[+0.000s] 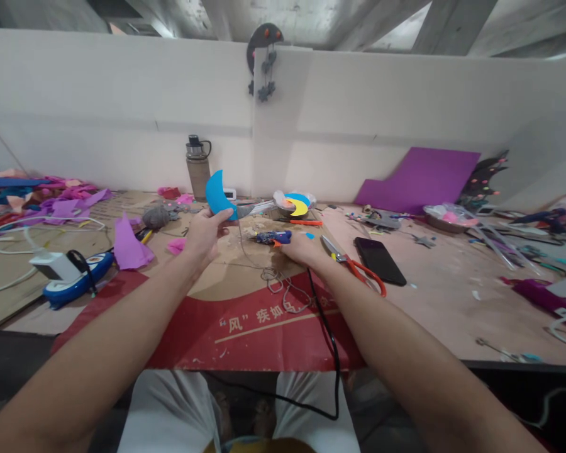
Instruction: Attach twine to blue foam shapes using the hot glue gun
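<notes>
My left hand [205, 236] pinches a blue crescent moon cut-out [216, 194] near its lower tip and holds it raised over the cardboard. Grey yarn [274, 280] hangs down from the crescent's end and lies in loose loops below. My right hand [302, 250] is closed round a blue hot glue gun [280, 238], its nozzle towards the left, low over the brown patch of board. A black cord [329, 333] runs from near this hand over the table's front edge. Orange-handled scissors [358, 267] lie just right of my right hand.
A black phone [380, 260] lies beyond the scissors. At the back stand a bottle [198, 170] and a bowl with a yellow crescent [298, 205]. A grey yarn ball [155, 216], purple scraps [131, 242] and a blue power strip [78, 280] are on the left.
</notes>
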Demonstrator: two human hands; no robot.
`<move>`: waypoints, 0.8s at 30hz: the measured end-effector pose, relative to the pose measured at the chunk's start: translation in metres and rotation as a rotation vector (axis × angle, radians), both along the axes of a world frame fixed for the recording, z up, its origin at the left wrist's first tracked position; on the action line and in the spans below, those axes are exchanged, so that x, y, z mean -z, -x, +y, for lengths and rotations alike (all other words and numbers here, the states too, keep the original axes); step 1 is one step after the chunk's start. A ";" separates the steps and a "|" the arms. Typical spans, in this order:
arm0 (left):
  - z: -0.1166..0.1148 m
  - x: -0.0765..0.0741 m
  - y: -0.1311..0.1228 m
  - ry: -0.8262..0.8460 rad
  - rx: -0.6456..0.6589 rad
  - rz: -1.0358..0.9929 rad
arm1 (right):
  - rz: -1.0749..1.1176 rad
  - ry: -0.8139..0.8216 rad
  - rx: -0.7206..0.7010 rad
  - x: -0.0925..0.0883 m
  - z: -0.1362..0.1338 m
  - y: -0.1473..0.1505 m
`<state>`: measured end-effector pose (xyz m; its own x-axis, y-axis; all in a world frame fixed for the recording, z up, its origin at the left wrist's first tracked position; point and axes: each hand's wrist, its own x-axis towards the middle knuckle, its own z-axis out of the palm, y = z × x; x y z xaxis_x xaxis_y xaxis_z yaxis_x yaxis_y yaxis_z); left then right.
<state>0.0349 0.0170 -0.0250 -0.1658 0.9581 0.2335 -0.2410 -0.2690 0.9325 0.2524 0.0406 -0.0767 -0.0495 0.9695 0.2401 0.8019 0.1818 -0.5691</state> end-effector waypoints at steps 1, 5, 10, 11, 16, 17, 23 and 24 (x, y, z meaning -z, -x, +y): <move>0.001 0.000 0.000 0.006 -0.005 -0.007 | 0.036 -0.007 0.003 -0.001 0.002 -0.002; 0.005 0.004 0.001 0.015 -0.019 -0.031 | 0.199 -0.074 0.044 -0.006 0.001 -0.006; 0.008 0.008 0.003 0.054 -0.037 -0.051 | 0.601 -0.115 -0.079 -0.025 -0.019 0.006; 0.008 0.008 0.003 0.065 -0.045 -0.060 | 0.680 -0.123 -0.149 -0.029 -0.024 0.009; 0.005 0.004 0.004 0.112 -0.082 -0.091 | 0.601 -0.162 -0.305 -0.039 -0.048 0.022; 0.005 0.003 0.003 0.121 -0.088 -0.090 | 0.536 -0.181 -0.302 -0.040 -0.052 0.023; 0.006 0.003 0.003 0.129 -0.127 -0.059 | 0.222 -0.326 -0.289 -0.038 -0.057 0.023; 0.006 0.003 0.003 0.126 -0.128 -0.057 | 0.199 -0.329 -0.287 -0.037 -0.057 0.023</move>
